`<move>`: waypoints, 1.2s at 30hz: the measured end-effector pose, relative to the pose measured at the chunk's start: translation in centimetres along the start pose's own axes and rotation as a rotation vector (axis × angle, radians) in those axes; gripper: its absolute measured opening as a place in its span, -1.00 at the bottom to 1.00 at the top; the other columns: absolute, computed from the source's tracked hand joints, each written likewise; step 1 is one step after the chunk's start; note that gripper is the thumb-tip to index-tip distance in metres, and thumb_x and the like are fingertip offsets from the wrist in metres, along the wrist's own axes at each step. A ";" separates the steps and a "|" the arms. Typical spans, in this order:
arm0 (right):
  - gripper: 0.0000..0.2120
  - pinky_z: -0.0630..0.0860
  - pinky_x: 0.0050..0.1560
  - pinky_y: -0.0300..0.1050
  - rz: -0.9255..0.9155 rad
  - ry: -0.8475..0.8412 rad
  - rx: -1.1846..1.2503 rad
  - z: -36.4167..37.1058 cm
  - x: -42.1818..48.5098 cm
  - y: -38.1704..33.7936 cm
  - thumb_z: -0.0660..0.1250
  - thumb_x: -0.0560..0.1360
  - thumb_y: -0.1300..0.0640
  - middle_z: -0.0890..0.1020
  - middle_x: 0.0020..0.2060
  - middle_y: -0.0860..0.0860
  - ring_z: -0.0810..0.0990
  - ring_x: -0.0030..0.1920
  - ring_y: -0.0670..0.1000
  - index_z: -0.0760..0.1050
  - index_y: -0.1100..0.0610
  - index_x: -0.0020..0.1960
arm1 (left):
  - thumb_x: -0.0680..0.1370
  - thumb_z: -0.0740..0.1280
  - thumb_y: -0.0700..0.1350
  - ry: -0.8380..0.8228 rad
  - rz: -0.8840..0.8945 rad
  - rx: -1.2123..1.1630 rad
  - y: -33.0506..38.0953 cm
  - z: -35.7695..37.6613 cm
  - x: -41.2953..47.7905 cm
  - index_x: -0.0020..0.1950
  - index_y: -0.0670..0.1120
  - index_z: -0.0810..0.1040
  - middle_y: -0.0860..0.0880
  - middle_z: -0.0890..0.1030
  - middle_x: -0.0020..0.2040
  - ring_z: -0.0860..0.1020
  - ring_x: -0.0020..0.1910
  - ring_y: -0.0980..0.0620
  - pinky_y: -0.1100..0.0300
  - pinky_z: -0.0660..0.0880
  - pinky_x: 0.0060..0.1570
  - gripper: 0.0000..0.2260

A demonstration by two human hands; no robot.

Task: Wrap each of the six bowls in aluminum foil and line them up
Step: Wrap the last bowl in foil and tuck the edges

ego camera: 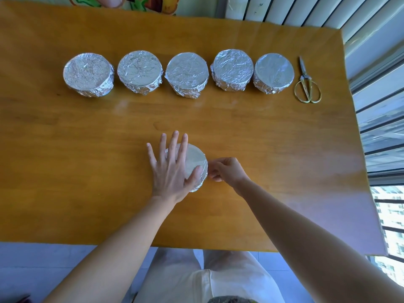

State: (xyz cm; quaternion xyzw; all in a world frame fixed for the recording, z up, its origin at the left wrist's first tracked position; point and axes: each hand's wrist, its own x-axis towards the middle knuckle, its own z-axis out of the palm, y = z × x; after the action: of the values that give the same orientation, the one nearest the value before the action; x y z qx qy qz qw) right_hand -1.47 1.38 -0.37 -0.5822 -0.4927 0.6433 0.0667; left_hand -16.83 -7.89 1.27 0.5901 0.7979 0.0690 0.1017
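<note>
Sixth bowl (195,157) sits on the table (87,138) directly under our left hand (172,169), with our right hand (225,170) against its right side.

Left hand: flat, fingers straight and spread, pressing down on the foil-covered top. Right hand: fingers curled in, pinching the foil (205,171) on the side wall. The knuckles partly hide the exact pinch point.

Five wrapped bowls (187,74) stand in a row well beyond our left fingertips, with small gaps between them. Scissors (307,84) lie just past the row's right end, far forward-right of our right hand.

Handling, our read:
- Foil is thin and light and holds a crease, but it will likely tear if dragged hard over the rim.
- The bowl looks small and light and will probably skate on the smooth table, so the flat-hand hold-down makes sense.
- To carry it, we'd grip both sides over the crimped skirt. The flat top would dent.
- The scissors crowd the row's right end, so the left end looks like the easier slot.
</note>
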 end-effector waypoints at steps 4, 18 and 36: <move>-0.68 0.57 0.04 0.15 -0.096 0.227 0.005 0.3 -0.1 0.2 0.15 0.56 0.15 0.61 -0.10 0.08 0.56 -0.15 0.07 0.53 0.09 0.26 | 0.59 -0.14 0.24 0.128 -0.261 -0.458 -1.6 -0.2 0.0 0.60 -0.08 0.15 -0.10 0.28 0.55 0.21 0.53 -0.11 -0.05 0.11 0.49 -0.33; -0.66 0.62 -0.14 -0.08 0.029 -0.053 0.176 3.0 -2.1 -1.0 0.13 0.66 0.06 0.53 0.20 0.04 0.55 0.14 0.04 0.37 0.05 0.41 | 0.71 0.05 0.04 -0.095 -0.731 -1.271 -3.0 -1.6 0.3 0.45 -0.04 0.38 0.07 0.47 0.28 0.44 0.25 0.08 0.25 0.40 0.11 -0.64; -0.75 0.65 0.00 0.11 0.143 0.023 0.518 7.6 -4.1 -1.0 0.09 0.60 0.23 0.61 0.00 0.15 0.60 0.00 0.14 0.52 0.18 0.14 | 0.68 0.09 0.12 -0.310 -1.031 -1.472 -7.4 -3.3 -1.8 0.20 -0.15 0.52 -0.11 0.61 0.00 0.57 0.00 -0.06 -0.03 0.51 0.17 -0.60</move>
State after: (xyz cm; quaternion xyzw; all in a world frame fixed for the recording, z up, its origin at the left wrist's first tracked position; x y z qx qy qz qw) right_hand -6.88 -5.07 1.86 -0.5862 -0.2687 0.7443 0.1735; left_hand -24.03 -11.73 2.89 -0.0508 0.6948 0.4266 0.5768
